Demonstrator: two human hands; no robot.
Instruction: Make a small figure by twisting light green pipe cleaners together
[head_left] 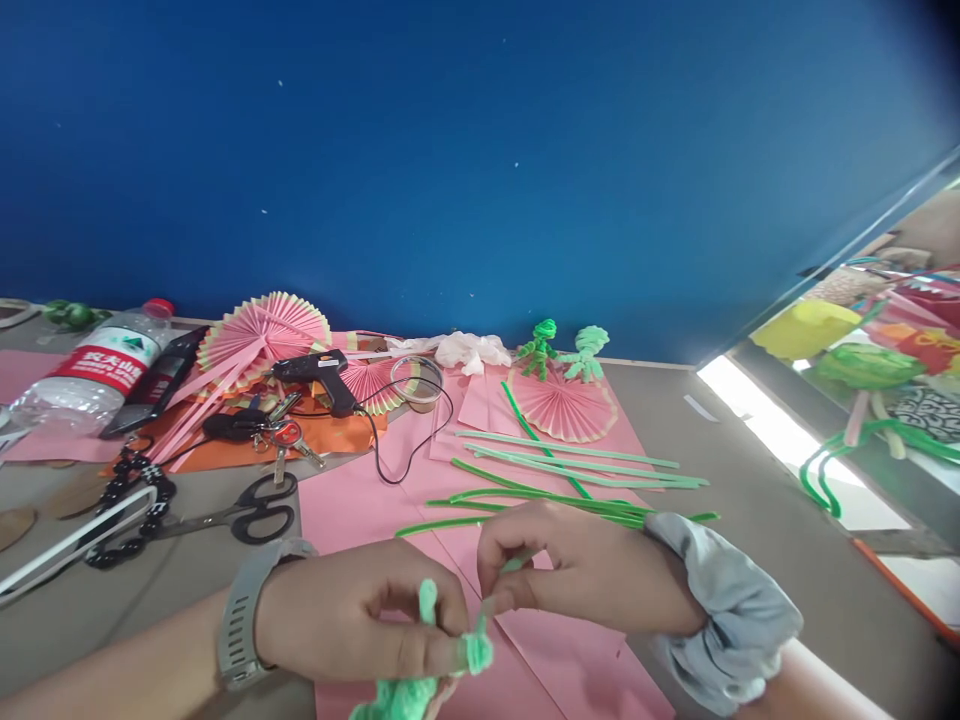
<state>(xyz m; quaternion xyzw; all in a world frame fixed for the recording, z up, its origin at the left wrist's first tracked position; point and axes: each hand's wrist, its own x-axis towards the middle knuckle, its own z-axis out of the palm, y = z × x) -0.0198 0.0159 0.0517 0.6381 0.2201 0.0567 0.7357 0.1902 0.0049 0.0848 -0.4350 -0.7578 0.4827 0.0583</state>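
Note:
Low in the view, my left hand [360, 610] is closed around a light green pipe-cleaner figure [409, 695], its coiled end showing past the thumb. A free strand of the same pipe cleaner [484, 620] runs up from that coil to my right hand [577, 565], which pinches it between thumb and fingers. Beyond my right hand lie loose dark green pipe cleaners [525, 495] and light green pipe cleaners [577, 465] on pink paper [375, 570]. Two finished-looking twisted figures, one bright green [540, 348] and one pale green [589, 352], stand against the blue panel.
Pink folded-paper fans [266, 335], a black glue gun [319, 372] with its cord, a tape roll [418, 385], keys [289, 432] and black-handled scissors [262, 510] lie at left. A water bottle [97, 365] rests there too. The blue panel [450, 180] closes off the back.

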